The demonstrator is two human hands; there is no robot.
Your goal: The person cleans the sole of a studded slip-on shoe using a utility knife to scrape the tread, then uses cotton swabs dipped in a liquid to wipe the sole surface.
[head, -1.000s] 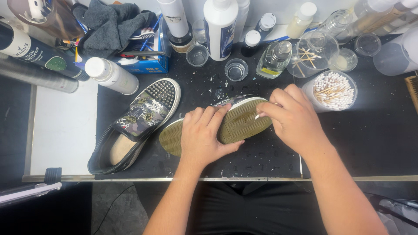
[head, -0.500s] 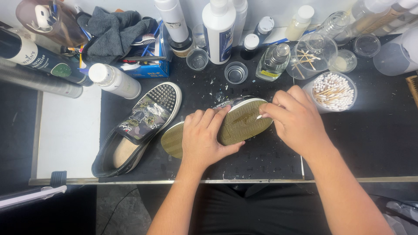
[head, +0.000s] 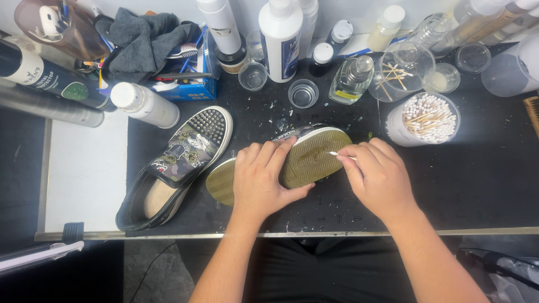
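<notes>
Where the dark surface (head: pixel 483 191) meets its left edge, two spray cans (head: pixel 39 84) are laid on their sides beside a white bottle (head: pixel 145 105), also tipped over. Just right of that, one studded slip-on shoe (head: pixel 177 163) is set sole-down, apparently parked while its mate is worked on. The second shoe (head: pixel 314 160) is turned sole-up in the middle so the tread can be reached. It is pressed down by the left hand (head: pixel 259 180), spread flat over the midsole, fingers clamped on it to stop it rocking. At the sole's right end a thin white stick (head: pixel 341 155), likely a cotton swab, is pinched in the right hand (head: pixel 379 179), grip clenched on it, tip touching the sole's edge. Far side: one grey cloth (head: pixel 143 36) is bunched over a blue box, upright bottles are lined along the back (about seven, some cropped), and several small clear cups sit near them. At right, one white tub of cotton swabs (head: pixel 429 119) is kept within reach. Shoes counted: two. Hands: two.
</notes>
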